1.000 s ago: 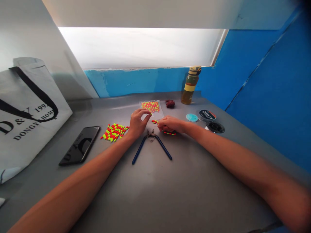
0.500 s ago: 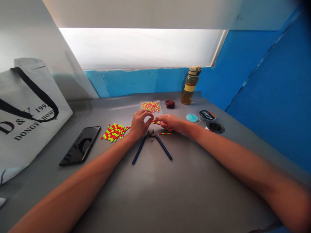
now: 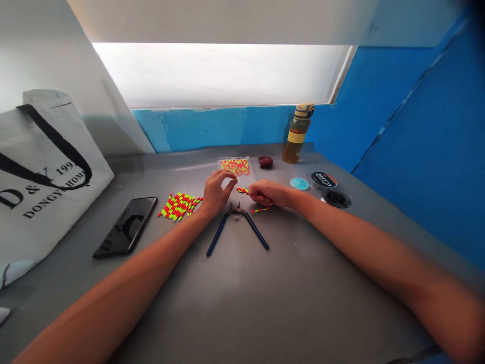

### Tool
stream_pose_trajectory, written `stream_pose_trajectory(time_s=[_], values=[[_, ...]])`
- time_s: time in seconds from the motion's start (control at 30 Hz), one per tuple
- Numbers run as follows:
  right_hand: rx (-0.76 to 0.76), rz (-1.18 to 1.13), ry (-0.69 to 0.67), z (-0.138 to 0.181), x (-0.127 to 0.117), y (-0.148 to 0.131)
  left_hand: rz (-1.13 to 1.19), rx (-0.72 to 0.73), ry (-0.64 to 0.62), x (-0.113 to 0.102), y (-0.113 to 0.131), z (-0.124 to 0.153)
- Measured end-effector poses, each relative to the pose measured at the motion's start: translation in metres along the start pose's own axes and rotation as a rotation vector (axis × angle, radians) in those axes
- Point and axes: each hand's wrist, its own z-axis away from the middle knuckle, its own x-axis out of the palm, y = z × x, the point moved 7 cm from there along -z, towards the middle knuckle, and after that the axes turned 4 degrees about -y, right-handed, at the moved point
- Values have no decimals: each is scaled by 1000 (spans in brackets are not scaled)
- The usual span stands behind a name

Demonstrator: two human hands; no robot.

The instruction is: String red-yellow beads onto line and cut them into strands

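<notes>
Our left hand [image 3: 216, 193] is pinched at the fingertips and our right hand [image 3: 267, 194] curls with its fingers together, both just beyond the pliers [image 3: 237, 221]; whatever they hold is too small to make out. A short bead strip [image 3: 243, 190] lies crosswise between them, beyond the pliers. A longer bead strip [image 3: 260, 209] slants slightly, right of the pliers. Far left of the pliers, the tote [image 3: 41, 187] reads "DONGY HOME".

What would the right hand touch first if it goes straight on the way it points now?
The right hand would probably meet the short red and yellow-green bead strip first, though depth is unclear here.
</notes>
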Motion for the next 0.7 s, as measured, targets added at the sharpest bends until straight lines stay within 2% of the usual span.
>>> stream_pose_trajectory(time_s=[0.23, 0.4, 0.7], values=[[-74, 20, -20, 2, 4, -6, -42, 31, -4, 2, 3, 2], [-49, -51, -2, 0, 5, -6, -100, 85, -65, 7, 8, 4], [-41, -10, 80, 0, 0, -3, -104, 161, -105, 9, 16, 7]])
